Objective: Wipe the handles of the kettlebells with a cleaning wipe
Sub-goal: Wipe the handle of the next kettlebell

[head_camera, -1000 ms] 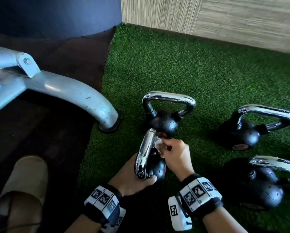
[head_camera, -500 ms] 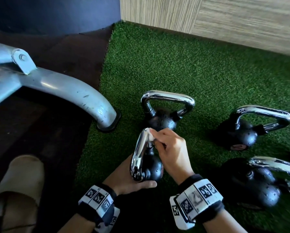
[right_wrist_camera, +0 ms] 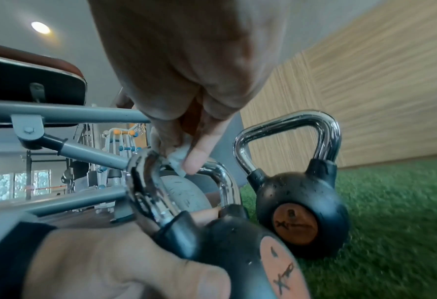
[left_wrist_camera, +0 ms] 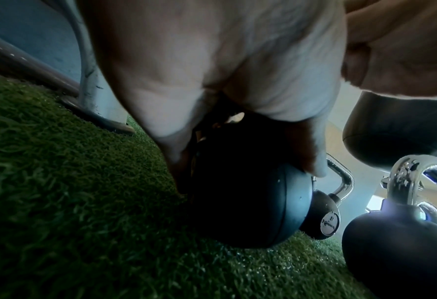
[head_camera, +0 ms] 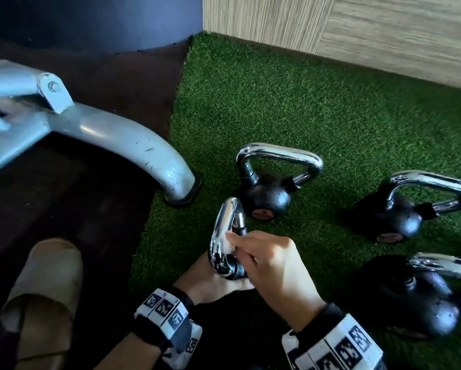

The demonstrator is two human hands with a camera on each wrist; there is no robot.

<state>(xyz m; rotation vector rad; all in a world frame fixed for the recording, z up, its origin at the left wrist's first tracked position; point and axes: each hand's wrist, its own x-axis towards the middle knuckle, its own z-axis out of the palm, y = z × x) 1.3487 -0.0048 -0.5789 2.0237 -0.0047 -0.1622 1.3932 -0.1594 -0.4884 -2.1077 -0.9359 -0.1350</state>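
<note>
My left hand [head_camera: 218, 284] grips the black ball of a small kettlebell [left_wrist_camera: 245, 202] from the near side and steadies it on the green turf. Its chrome handle [head_camera: 225, 228] points up and away from me. My right hand [head_camera: 264, 260] pinches a small white wipe [right_wrist_camera: 177, 160] against the handle's inner side, near the top of the loop. In the right wrist view the thumb [right_wrist_camera: 195, 159] presses the wipe onto the chrome. Only a sliver of the wipe [head_camera: 228, 243] shows in the head view.
Three more black kettlebells stand on the turf: one just behind [head_camera: 266, 196], two to the right [head_camera: 394, 214] [head_camera: 421, 303]. A grey bench leg [head_camera: 133, 150] ends at the turf's left edge. A beige slipper [head_camera: 42, 295] lies on the dark floor. A wood-panelled wall [head_camera: 357, 30] closes the back.
My right hand has slid the wipe down from the top of the handle toward its base. The left hand keeps its grip on the ball.
</note>
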